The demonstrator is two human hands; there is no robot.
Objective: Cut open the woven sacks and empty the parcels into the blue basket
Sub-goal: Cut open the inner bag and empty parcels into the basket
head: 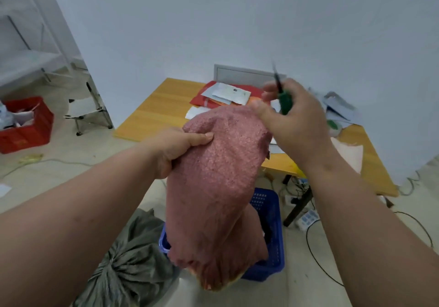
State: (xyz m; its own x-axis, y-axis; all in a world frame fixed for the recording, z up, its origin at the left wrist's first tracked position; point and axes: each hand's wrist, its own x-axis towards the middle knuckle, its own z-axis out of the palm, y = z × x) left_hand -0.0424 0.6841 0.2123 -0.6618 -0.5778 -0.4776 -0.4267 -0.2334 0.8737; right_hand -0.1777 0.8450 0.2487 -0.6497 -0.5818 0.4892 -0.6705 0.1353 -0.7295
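Head view: a person stands over the blue basket [273,214], which sits on the floor beside the wooden surface [152,109].
Red sack: the red woven sack [213,188] is held upended above the blue basket, its lower end hanging into and over the basket's near rim.
Left hand: the left hand [175,149] is curled round the sack's upper corner, thumb pressed on the weave.
Right hand: the right hand [292,119] sits at the sack's other upper corner, above the basket; its fingers are wrapped round a green-handled cutter [282,97] with the dark tip pointing up. Whether it also pinches the sack I cannot tell.
Grey sack: a grey-green woven sack [128,266] lies on the floor just left of the blue basket, its neck bunched and seemingly uncut.
Basket contents: mostly hidden by the red sack; no parcels can be made out inside.
Progress: judging by the slack hang, the red sack seems opened and is being tipped out; the grey-green sack looks left to do.
Elsewhere: loose mailers [225,95] lie on the surface beyond the basket; a red crate [26,128] stands far left of it.
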